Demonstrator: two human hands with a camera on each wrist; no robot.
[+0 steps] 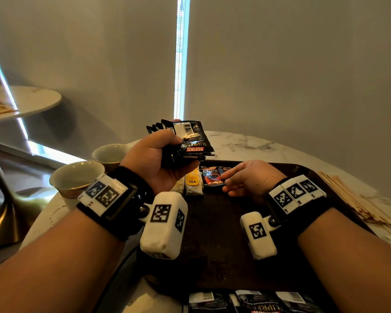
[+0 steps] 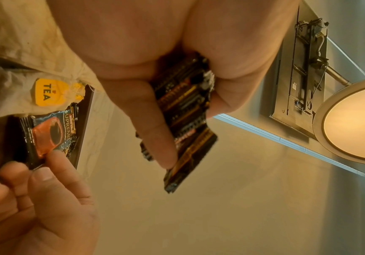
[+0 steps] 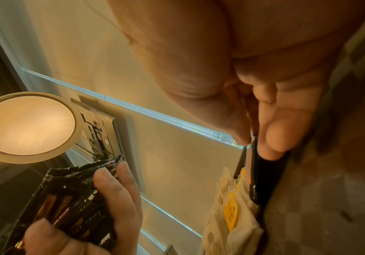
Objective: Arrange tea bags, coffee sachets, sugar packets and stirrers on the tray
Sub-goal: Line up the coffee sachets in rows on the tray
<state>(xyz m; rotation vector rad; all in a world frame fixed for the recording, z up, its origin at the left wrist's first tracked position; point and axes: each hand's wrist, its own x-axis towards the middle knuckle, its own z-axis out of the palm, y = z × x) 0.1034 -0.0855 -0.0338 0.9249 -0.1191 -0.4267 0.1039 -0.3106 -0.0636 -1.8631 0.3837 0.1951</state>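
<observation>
Two kinds of things are on the dark tray (image 1: pixel 224 233) so far: a small row of tea bags (image 1: pixel 192 184) with a yellow tag, and just beside them, on the right, a coffee sachet (image 1: pixel 212 176) with a red cup on it. The right hand (image 1: pixel 250 180) has its fingers curled in and pinches the near corner of that sachet between thumb and fingertips (image 2: pixel 53 156); it looks like it is setting the sachet down next to the tea, with one or more sachets tucked behind it. The left hand (image 1: pixel 155 158) is up in the air above the far left part of the tray, and its thumb and fingers are wrapped round a fanned bunch of black sachets (image 1: pixel 185 141). More sachets (image 1: pixel 253 301) lie at the very near edge of the head view, so I think the coffee part is only begun. The wooden stirrers (image 1: pixel 357 204) sit in a heap on the marble table (image 1: pixel 246 143), off the tray to the right, so they are not yet placed. I cannot see any sugar packets for sure. So the task is maybe less than half done. The sachet on the tray has its long side running from near to far, face up, with its top end toward the far rim. The bunch in the left hand stands up with the barcode ends highest and leans a little to the right.
</observation>
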